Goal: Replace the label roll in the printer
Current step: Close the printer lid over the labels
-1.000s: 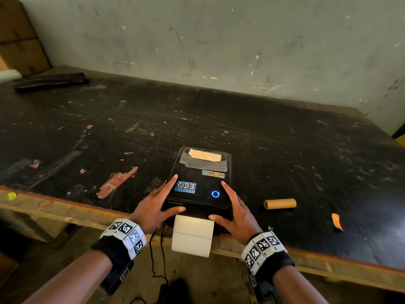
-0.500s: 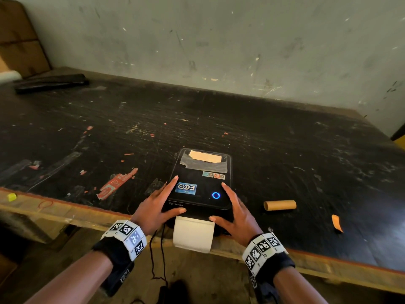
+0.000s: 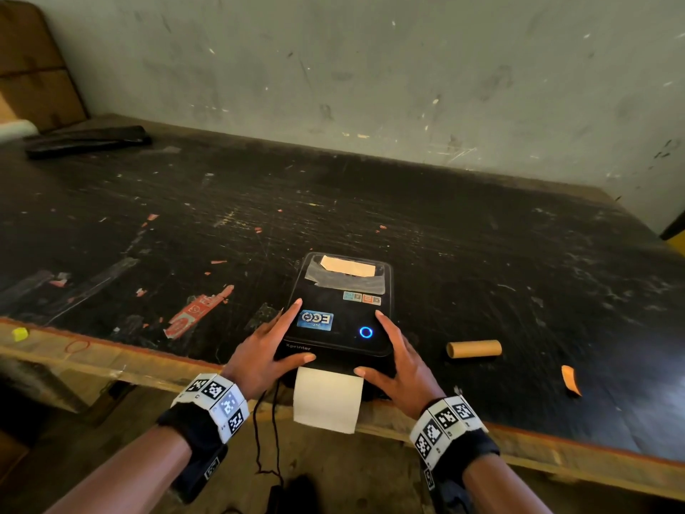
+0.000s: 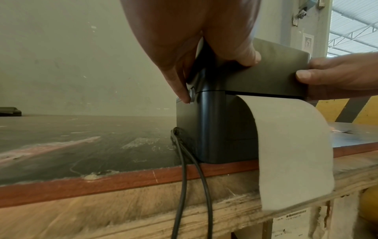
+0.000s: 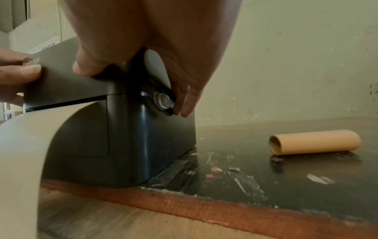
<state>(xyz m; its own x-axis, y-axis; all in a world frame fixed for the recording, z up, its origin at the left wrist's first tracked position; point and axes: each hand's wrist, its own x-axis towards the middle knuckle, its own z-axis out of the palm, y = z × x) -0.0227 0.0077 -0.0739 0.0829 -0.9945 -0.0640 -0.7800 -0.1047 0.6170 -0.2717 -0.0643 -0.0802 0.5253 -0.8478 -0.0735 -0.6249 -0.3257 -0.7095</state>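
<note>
A black label printer (image 3: 341, 320) with its lid down and a blue ring light lit stands at the table's near edge. A white label strip (image 3: 328, 398) comes out of its front slot and hangs over the edge. My left hand (image 3: 267, 350) lies on the lid's left corner, thumb on the front lip, and a fingertip (image 4: 181, 95) touches the left side button (image 4: 191, 95). My right hand (image 3: 396, 369) mirrors it on the right corner, fingertips (image 5: 184, 105) at the right side button (image 5: 162, 101). An empty cardboard core (image 3: 473, 349) lies on the table to the right.
The printer's black cable (image 4: 184, 177) drops over the worn wooden table edge (image 3: 111, 365). Red label scraps (image 3: 196, 309) lie to the left and an orange scrap (image 3: 571, 380) to the far right. A flat black object (image 3: 89, 141) sits at the back left, by the wall.
Both hands keep their places on the printer's front corners. The hanging end of the label strip has shifted slightly.
</note>
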